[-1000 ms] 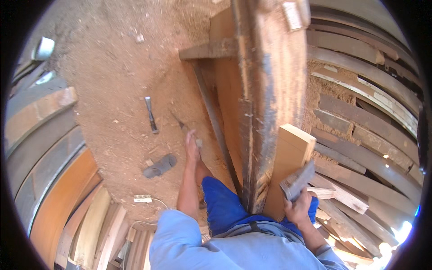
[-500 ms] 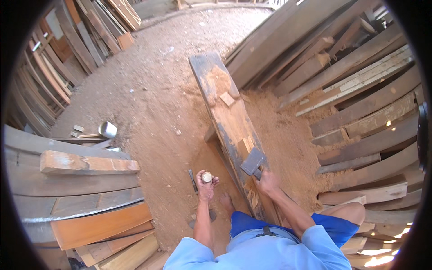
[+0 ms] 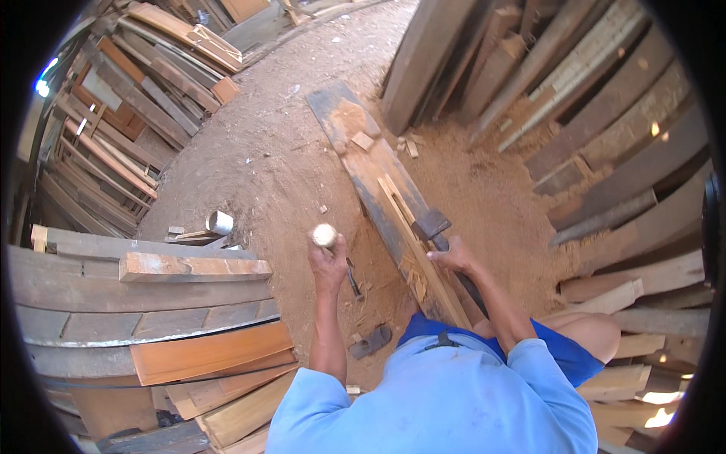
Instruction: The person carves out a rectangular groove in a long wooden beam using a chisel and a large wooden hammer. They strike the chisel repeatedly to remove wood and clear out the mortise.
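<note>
My left hand (image 3: 328,261) is raised left of the bench, closed around a round, pale-ended wooden piece (image 3: 324,235). I see that piece end-on, and its lower part is hidden. In my right hand (image 3: 456,256) is the handle of a mallet with a dark, blocky head (image 3: 432,225), held above the bench's right side. Along the low plank bench (image 3: 383,174) lies a narrow length of wood (image 3: 420,253) with a slot cut near its far end. Wood chips (image 3: 414,277) lie beside it. On the ground near my left hand rests a slim dark-bladed tool (image 3: 354,281).
A loose flat block (image 3: 363,141) sits on the bench's far part, with sawdust around it. To the left are stacked boards (image 3: 212,352), a thick beam (image 3: 193,268) and a metal cup (image 3: 220,222). Planks (image 3: 597,163) lean at the right. A sandal (image 3: 370,342) lies by my knee.
My left hand has risen and moved left, away from the bench, with the round-ended piece. The mallet head has shifted farther along the bench, and my view has turned.
</note>
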A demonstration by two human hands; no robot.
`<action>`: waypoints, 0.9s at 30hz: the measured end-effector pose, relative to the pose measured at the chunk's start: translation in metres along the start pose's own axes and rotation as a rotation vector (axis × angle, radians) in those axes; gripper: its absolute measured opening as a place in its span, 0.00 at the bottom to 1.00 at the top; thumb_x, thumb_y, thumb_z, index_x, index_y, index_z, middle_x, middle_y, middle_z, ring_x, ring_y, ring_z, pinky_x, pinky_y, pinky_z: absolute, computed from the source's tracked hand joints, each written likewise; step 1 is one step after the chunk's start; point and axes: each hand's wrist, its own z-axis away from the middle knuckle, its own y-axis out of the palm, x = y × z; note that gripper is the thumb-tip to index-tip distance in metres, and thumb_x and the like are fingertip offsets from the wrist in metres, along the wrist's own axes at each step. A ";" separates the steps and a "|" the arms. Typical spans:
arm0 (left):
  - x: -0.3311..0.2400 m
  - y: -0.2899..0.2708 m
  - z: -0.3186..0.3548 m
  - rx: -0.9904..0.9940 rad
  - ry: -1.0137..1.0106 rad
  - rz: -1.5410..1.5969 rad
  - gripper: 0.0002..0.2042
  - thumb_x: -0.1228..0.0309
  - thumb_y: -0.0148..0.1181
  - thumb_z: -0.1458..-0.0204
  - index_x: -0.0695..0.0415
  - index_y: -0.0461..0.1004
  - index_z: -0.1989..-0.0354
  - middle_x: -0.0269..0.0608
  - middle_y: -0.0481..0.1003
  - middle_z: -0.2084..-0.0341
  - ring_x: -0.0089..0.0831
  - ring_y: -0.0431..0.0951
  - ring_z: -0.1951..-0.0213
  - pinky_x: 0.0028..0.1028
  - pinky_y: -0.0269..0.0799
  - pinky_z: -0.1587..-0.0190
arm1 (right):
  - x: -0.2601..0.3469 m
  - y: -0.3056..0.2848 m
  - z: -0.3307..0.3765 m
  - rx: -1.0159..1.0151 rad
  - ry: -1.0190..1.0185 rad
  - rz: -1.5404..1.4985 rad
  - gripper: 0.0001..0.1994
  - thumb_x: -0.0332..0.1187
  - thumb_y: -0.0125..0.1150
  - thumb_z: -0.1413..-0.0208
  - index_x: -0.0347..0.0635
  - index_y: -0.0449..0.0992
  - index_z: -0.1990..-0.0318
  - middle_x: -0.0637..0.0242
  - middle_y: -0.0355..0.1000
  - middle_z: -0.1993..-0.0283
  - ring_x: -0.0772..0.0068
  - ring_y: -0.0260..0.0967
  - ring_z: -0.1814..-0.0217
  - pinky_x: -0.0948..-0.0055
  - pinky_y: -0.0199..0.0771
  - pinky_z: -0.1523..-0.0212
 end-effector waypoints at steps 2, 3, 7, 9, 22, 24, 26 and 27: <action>-0.034 0.022 -0.006 0.018 -0.058 0.316 0.10 0.68 0.61 0.38 0.61 0.69 0.58 0.38 0.75 0.69 0.27 0.77 0.69 0.28 0.74 0.66 | -0.002 -0.021 0.027 0.059 0.144 -0.135 0.22 0.47 0.73 0.51 0.32 0.80 0.65 0.62 0.75 0.74 0.68 0.74 0.70 0.67 0.75 0.66; -0.046 0.029 -0.006 0.022 -0.095 0.477 0.09 0.69 0.59 0.36 0.61 0.68 0.60 0.36 0.74 0.70 0.25 0.77 0.69 0.26 0.74 0.66 | 0.006 -0.033 0.046 0.040 0.133 -0.178 0.21 0.47 0.72 0.50 0.33 0.79 0.66 0.63 0.74 0.76 0.71 0.73 0.72 0.69 0.74 0.67; -0.079 0.067 -0.017 0.177 -0.138 0.670 0.06 0.71 0.57 0.35 0.59 0.68 0.60 0.36 0.74 0.74 0.23 0.74 0.75 0.27 0.75 0.69 | 0.049 -0.090 0.094 -0.146 -0.064 -0.216 0.20 0.47 0.69 0.46 0.36 0.77 0.70 0.67 0.73 0.77 0.76 0.70 0.74 0.73 0.71 0.70; -0.108 0.093 -0.022 0.174 -0.242 0.713 0.05 0.72 0.58 0.36 0.58 0.69 0.61 0.35 0.74 0.76 0.22 0.73 0.77 0.27 0.75 0.72 | 0.064 -0.112 0.109 -0.250 -0.226 -0.256 0.19 0.47 0.68 0.45 0.37 0.75 0.70 0.67 0.73 0.75 0.77 0.70 0.74 0.73 0.70 0.71; -0.109 0.168 -0.051 0.252 -0.163 0.555 0.06 0.73 0.62 0.39 0.58 0.73 0.68 0.31 0.74 0.82 0.17 0.73 0.81 0.20 0.67 0.78 | 0.150 -0.173 0.189 -0.475 -0.665 -0.668 0.12 0.35 0.63 0.37 0.34 0.70 0.59 0.66 0.69 0.74 0.78 0.66 0.76 0.76 0.69 0.75; -0.105 0.165 -0.047 0.300 -0.194 0.522 0.04 0.76 0.59 0.38 0.58 0.70 0.62 0.34 0.74 0.80 0.21 0.75 0.80 0.22 0.71 0.76 | 0.146 -0.172 0.187 -0.481 -0.644 -0.676 0.12 0.34 0.63 0.37 0.34 0.70 0.59 0.66 0.69 0.73 0.78 0.66 0.76 0.75 0.68 0.75; -0.102 0.162 -0.048 0.310 -0.208 0.567 0.03 0.78 0.58 0.39 0.58 0.70 0.61 0.34 0.74 0.80 0.22 0.75 0.80 0.23 0.72 0.76 | 0.147 -0.172 0.182 -0.504 -0.647 -0.686 0.12 0.34 0.63 0.38 0.34 0.70 0.58 0.66 0.68 0.73 0.78 0.66 0.76 0.75 0.68 0.75; -0.100 0.160 -0.048 0.317 -0.217 0.592 0.04 0.79 0.57 0.40 0.58 0.69 0.60 0.34 0.73 0.79 0.22 0.76 0.80 0.23 0.72 0.76 | 0.150 -0.172 0.181 -0.529 -0.657 -0.689 0.12 0.33 0.63 0.38 0.33 0.70 0.57 0.66 0.68 0.73 0.78 0.65 0.76 0.75 0.68 0.75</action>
